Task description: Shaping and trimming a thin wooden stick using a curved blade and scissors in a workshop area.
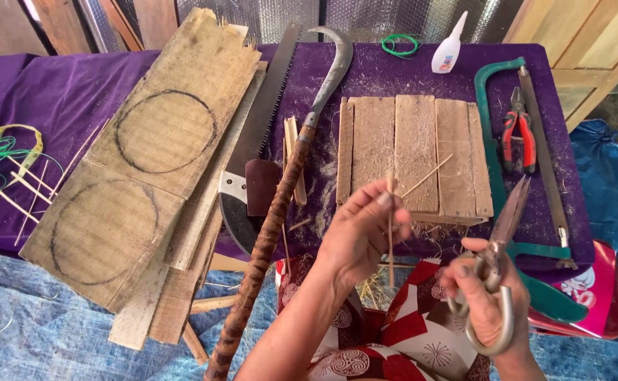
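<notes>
I see the left hand [358,236] raised in front of the desk [55,99], its fingers [381,199] pinched narrowly on a thin bamboo stick [391,233] that stands nearly upright, just off the near edge of the small slatted wooden board [415,152]. The right hand [489,303] sits lower and to the right, fingers wrapped through the looped handles of the metal shears [499,240], whose blades point up and slightly right, near the stick but not touching it. A second sliver lies tilted on the slatted board. On the purple-covered desk I make out a sickle [323,85] with a long patterned handle, a hand saw [263,120], red-handled pliers [519,134], a green hacksaw [496,155], a glue bottle [448,48] and a plywood sheet [146,162] marked with two circles.
</notes>
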